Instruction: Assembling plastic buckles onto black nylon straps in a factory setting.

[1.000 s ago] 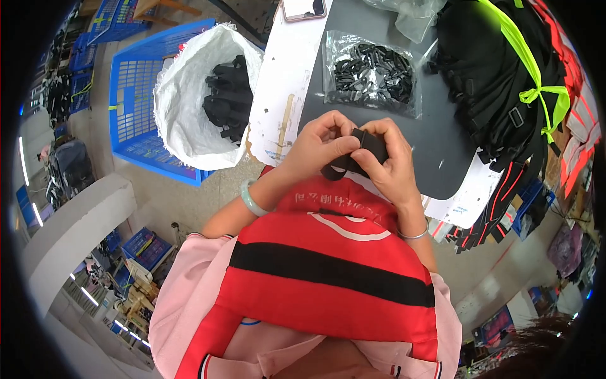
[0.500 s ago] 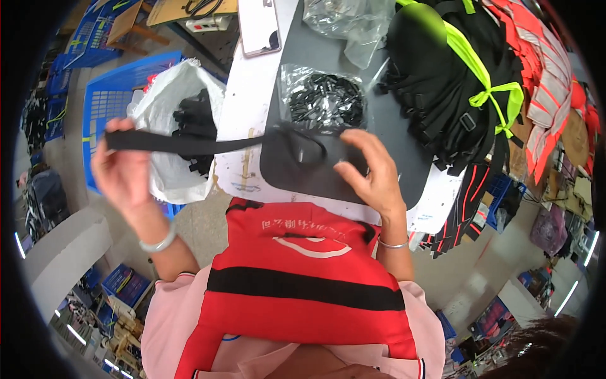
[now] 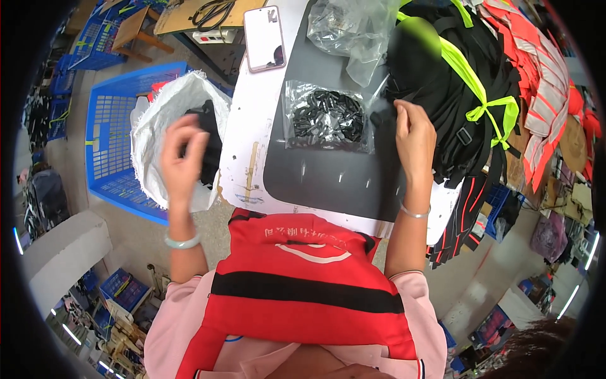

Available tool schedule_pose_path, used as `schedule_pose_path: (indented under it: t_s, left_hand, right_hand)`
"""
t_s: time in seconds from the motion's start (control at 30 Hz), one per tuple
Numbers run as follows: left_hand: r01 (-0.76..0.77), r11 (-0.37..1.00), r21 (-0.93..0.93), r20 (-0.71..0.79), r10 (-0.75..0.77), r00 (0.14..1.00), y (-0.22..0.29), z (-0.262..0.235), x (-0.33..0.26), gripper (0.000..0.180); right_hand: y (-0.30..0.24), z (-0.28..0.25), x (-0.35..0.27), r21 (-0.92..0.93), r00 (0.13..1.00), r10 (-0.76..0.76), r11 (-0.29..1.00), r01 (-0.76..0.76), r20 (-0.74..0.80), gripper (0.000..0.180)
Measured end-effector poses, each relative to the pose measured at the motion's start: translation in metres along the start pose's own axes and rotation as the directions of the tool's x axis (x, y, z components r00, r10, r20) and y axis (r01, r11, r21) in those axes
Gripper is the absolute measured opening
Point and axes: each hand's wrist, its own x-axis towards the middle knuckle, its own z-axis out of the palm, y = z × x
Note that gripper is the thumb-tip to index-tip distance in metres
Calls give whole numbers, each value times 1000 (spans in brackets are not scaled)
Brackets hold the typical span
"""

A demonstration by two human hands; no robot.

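My left hand [image 3: 180, 155] is above the mouth of a white woven sack [image 3: 148, 142], its curled fingers smeared by motion. Black straps [image 3: 211, 136] lie inside that sack; whether the hand holds one cannot be seen. On the right, my right hand [image 3: 415, 136] is at the left edge of a thick bundle of black straps [image 3: 451, 120] with buckles, tied with a neon yellow band [image 3: 483, 107]. Its fingers are pressed together beside a blurred dark piece, and what they grip is unclear. Between the hands lies a clear bag of small black plastic parts [image 3: 328, 117] on the dark mat [image 3: 315, 180].
The sack stands in a blue plastic basket [image 3: 104, 136] left of the white table [image 3: 246, 136]. A phone [image 3: 264, 39] and a crumpled clear bag [image 3: 347, 31] are toward the back. Red and grey strips [image 3: 540, 82] hang at the far right.
The black strap stretched between my hands is gone from over the mat. My left hand has moved right, over the sack; my right hand has moved right and away to the strap bundle.
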Motion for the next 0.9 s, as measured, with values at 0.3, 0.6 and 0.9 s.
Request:
schedule_pose_path:
  t_s: [0.3,0.6,0.9]
  left_hand:
    - [566,595,-571,649,-95,755,94,135,-42,23]
    - [769,443,-461,722,-316,615,38,91,-84,10]
    - [358,-256,-898,423,-727,540,-12,47,-40,10]
  right_hand:
    - [-55,9,-91,714,981,132,673,-193,141,13]
    - [-41,-9,-73,934,935,117,-166,-315,336,32]
    - [20,-77,-71,940,924,362,-341,6,125,25]
